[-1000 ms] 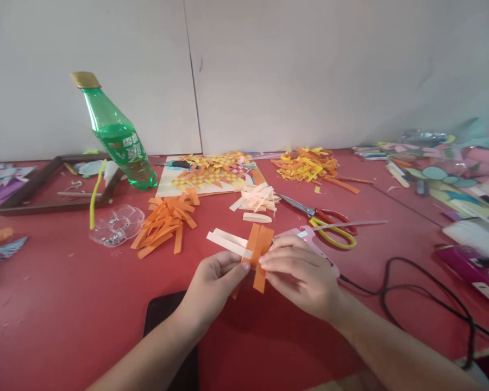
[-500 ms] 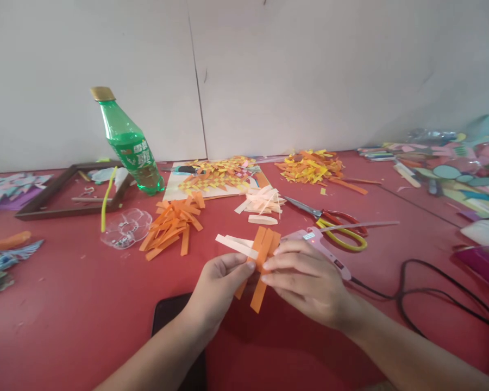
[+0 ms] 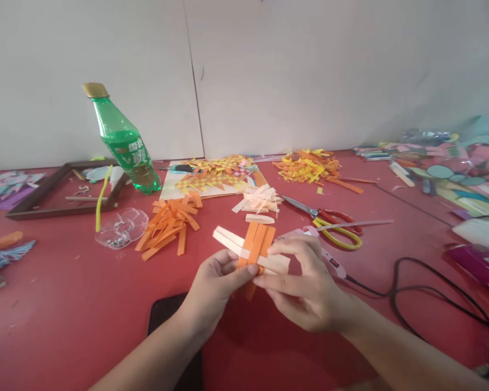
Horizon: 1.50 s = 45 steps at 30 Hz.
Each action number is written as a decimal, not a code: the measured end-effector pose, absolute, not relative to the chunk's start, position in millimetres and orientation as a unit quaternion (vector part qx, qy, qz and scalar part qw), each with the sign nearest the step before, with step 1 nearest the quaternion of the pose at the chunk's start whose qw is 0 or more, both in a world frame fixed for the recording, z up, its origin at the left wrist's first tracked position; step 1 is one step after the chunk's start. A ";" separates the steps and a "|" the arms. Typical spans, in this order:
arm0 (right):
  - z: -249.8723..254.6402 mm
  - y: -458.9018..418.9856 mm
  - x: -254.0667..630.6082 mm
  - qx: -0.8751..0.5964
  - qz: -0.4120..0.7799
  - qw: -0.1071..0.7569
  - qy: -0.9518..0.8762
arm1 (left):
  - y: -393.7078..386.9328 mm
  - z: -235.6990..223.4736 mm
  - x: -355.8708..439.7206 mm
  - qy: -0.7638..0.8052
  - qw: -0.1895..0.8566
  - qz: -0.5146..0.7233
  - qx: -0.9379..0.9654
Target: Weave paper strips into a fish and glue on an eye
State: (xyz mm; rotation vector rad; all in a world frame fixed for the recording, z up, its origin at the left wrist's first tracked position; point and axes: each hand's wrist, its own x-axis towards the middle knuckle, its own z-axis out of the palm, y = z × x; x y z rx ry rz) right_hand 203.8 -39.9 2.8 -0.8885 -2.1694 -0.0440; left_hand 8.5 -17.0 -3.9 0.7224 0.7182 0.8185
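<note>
Orange strips [image 3: 257,239], top edges free

Bottle [image 3: 126,149] left, scissors [image 3: 313,212] right, likely phone [image 3: 163,311] nearest

A plain wall [image 3: 309,76], pale grey to off-white, fills the view from ten o'clock over twelve to two. A thin dark seam [image 3: 194,81] runs down it at eleven o'clock, leaning slightly off vertical and ending where the wall meets the desk [image 3: 85,309]. A small dark mark [image 3: 202,73] sits just beside the seam, towards twelve o'clock. The desk is red and broad, stretching from nine o'clock through six to three, its far side against the wall. A fine dark line [image 3: 415,206] crosses its surface at three o'clock. The light is soft; the wall looks greyer towards two o'clock, and a deep red shadow [image 3: 285,347] darkens the desk near six.
</note>
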 end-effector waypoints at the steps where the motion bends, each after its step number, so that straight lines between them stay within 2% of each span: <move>1: 3.6 -40.6 204.0 -0.345 -0.005 0.389 -0.854 | -17.1 -3.8 8.4 0.336 0.792 0.380 0.339; 5: 1.2 -43.2 202.9 -0.391 0.089 0.461 -0.791 | -17.5 -4.0 9.3 0.363 0.772 0.389 0.347; 9: -3.3 -44.2 199.2 -0.458 0.258 0.544 -0.654 | -19.2 -3.7 10.2 0.369 0.752 0.404 0.367; 12: -0.7 -45.2 196.1 -0.470 0.378 0.513 -0.611 | -20.8 -2.9 9.7 0.382 0.734 0.408 0.385; 14: 2.6 -46.2 194.2 -0.469 0.417 0.481 -0.612 | -21.5 -2.2 9.4 0.389 0.728 0.405 0.392; 19: 5.7 -47.8 191.2 -0.470 0.409 0.446 -0.642 | -22.2 -0.8 10.1 0.373 0.726 0.407 0.411; 35: 10.3 -47.4 187.8 -0.450 0.413 0.452 -0.650 | -24.6 2.4 11.3 0.302 0.754 0.406 0.419; 45: 8.4 -47.8 188.9 -0.481 0.365 0.454 -0.655 | -25.3 4.1 9.7 0.372 0.716 0.438 0.396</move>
